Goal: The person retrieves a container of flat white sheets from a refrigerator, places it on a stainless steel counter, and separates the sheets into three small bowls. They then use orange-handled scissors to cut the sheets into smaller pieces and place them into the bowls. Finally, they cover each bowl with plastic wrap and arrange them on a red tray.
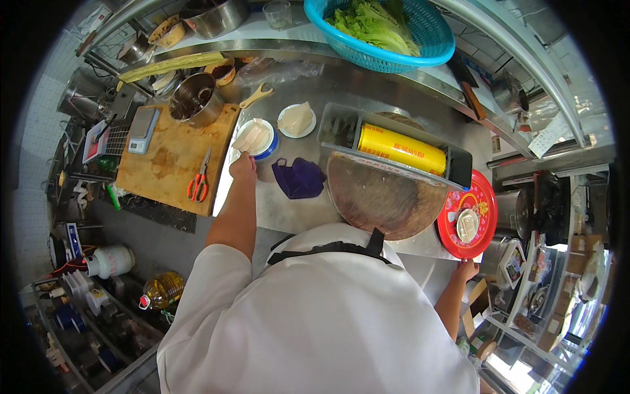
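My left hand (243,166) is at the near rim of a white dish (268,129) with a blue band below it, its fingers closed there. Pale flat pieces (255,137) lie in that dish. Beside it stands a second white dish (310,129) with similar pale pieces (296,119). On the right, my right hand (467,270) grips the near rim of a round red tray (446,227) with a floral pattern. The tray carries a small dish (459,232) holding more pale pieces (468,225). A crumpled dark purple cloth item (300,178) lies right of my left hand.
A yellow cling-film roll (401,148) sits in a dispenser (339,125) above a round wooden chopping block (384,202). Red-handled scissors (199,184), a scale (143,129) and a metal pot (209,111) rest on a wooden board (167,172). A blue lettuce basket (339,47) overhangs the shelf.
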{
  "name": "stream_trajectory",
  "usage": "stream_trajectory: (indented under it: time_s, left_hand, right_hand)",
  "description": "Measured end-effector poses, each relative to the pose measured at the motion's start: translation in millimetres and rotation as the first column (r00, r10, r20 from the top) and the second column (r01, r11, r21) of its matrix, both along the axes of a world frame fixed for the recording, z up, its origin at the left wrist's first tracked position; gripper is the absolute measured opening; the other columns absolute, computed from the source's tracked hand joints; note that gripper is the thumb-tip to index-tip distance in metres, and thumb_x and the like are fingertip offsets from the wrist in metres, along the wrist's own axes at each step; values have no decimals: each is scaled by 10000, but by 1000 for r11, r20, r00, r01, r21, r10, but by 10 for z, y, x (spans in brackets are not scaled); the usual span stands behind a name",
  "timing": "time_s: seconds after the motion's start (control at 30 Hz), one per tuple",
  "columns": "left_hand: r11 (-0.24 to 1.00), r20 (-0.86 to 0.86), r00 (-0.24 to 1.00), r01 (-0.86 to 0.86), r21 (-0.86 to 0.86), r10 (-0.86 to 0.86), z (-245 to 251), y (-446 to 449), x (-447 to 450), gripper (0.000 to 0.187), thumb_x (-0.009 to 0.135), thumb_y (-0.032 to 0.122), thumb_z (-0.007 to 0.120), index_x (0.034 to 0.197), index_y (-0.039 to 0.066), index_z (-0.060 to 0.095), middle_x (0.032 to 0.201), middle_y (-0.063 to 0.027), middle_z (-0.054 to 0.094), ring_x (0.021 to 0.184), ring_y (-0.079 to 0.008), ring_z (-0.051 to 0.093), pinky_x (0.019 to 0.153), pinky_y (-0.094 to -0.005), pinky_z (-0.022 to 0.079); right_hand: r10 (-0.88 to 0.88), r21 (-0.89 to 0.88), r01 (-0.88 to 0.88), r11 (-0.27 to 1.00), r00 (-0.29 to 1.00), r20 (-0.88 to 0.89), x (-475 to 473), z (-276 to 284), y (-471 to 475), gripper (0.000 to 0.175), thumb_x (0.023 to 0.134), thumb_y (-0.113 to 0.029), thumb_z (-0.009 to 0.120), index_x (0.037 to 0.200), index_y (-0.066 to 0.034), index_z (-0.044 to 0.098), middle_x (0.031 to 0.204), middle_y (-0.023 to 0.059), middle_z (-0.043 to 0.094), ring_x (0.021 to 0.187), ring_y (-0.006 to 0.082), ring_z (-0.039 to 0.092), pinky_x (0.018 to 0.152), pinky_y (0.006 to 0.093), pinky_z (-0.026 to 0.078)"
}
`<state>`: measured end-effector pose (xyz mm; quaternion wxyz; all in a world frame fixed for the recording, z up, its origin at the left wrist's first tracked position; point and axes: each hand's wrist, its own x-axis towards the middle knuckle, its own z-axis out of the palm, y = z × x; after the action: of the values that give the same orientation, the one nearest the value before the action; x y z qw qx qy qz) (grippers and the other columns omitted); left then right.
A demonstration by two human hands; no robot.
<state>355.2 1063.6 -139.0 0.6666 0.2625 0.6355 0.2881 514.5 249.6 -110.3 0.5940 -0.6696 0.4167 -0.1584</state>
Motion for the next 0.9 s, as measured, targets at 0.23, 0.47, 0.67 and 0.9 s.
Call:
stream_trajectory:
  time_s: [0.23,0.47,0.67,0.9]
  left_hand:
    - [968,288,938,131,216,-191,-130,53,-186,145,908,157,714,867,59,615,752,-42,639,631,-119,543,540,-253,407]
    - [892,198,903,302,335,-380,-48,27,-508,77,875,112,679,869,72,614,754,-21,630,629,-115,524,596,-268,435]
    - [744,8,784,586,323,-621,507,-400,-782,144,929,167,685,883,42,630,799,-28,625,668,-113,558,630,-263,479]
    - [527,86,521,830,180,-850,763,-1667,-440,141,931,141,661,984,13,690,885,-56,693,745,-151,650,711,-293,567]
  right_hand:
    - [76,-42,-73,996,994,76,-98,239,277,661,910,-55,599,1520,-70,345,1112,96,648,831,185,656,590,288,460]
    - [461,-213,-412,886,838,294,299,613,1057,614,941,55,519,1526,-61,372,1219,139,632,970,219,669,751,327,586]
    - [903,-609,-700,374,424,68,547,1471,2387,383,943,18,592,1320,-39,632,1169,136,677,1035,226,674,817,326,560]
    - [538,-502,-805,-317,283,-794,938,1918,3336,315,962,-229,556,1158,-27,697,1126,202,736,1000,356,726,859,416,570]
